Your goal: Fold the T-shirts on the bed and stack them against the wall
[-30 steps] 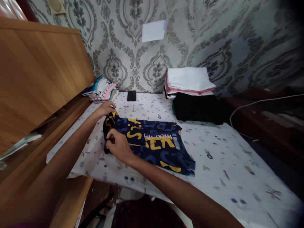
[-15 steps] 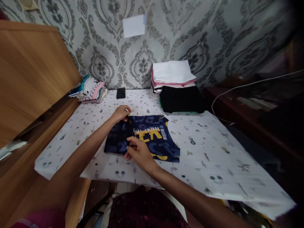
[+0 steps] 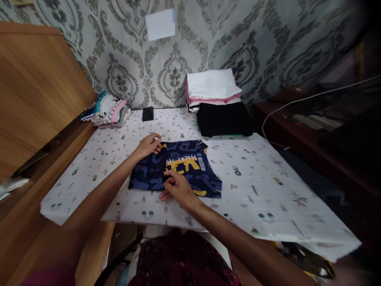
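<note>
A navy shirt piece [image 3: 196, 180] with yellow, white and blue lettering lies flat on the table, its left part a plainer navy panel. My left hand [image 3: 149, 145] rests at the shirt's far edge, left of the middle, with its fingers loosely bent and apart. Over the near edge is my right hand [image 3: 180, 190], fingers spread and slightly curled, the index finger on the cloth close to the yellow print. Neither hand shows cloth pinched between its fingers. The undersides of the fingertips are partly hidden.
The table has a white printed cover [image 3: 250, 198]. Behind stand a folded pile topped with white cloth [image 3: 212, 84], black folded cloth [image 3: 224, 119], a small dark flat object [image 3: 148, 114] and a mixed clothes pile [image 3: 110, 109]. A wooden panel [image 3: 41, 95] borders the left; a white cable [image 3: 285, 103] crosses the right.
The shirt's left panel, darker and bunched near my left hand before, now lies flatter. My left hand's fingers have loosened from the far edge. My right hand has shifted slightly right.
</note>
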The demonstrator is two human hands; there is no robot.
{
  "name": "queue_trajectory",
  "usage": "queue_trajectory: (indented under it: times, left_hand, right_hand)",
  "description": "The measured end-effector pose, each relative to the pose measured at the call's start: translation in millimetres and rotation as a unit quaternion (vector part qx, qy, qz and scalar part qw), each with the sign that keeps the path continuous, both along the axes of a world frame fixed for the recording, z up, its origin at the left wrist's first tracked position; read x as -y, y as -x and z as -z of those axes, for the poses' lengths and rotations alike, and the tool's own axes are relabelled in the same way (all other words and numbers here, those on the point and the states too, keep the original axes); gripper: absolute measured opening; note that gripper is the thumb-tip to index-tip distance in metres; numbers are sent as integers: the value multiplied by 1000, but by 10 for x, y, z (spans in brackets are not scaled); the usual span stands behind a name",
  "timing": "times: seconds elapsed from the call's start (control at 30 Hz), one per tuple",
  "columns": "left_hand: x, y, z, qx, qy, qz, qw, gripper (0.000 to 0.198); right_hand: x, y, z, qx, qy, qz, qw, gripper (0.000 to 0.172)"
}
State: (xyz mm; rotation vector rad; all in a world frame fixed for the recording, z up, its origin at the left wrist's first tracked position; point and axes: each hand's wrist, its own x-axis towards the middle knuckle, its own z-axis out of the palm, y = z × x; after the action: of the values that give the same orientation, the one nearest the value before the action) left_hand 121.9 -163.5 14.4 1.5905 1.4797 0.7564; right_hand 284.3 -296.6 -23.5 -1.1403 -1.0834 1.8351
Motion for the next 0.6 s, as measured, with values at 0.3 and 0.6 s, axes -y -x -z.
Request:
queue_trajectory:
  times: [0.3,0.6]
  left_hand:
    - [988,411,96,-263,-207,102,937,41]
    - [1200,310,443,-390,-259,114,876,52]
  right_hand:
    - [-9,-44,-35,-7,10,-3,1000,31]
    - [-420,-215,-242,212,-179,-31,960,20]
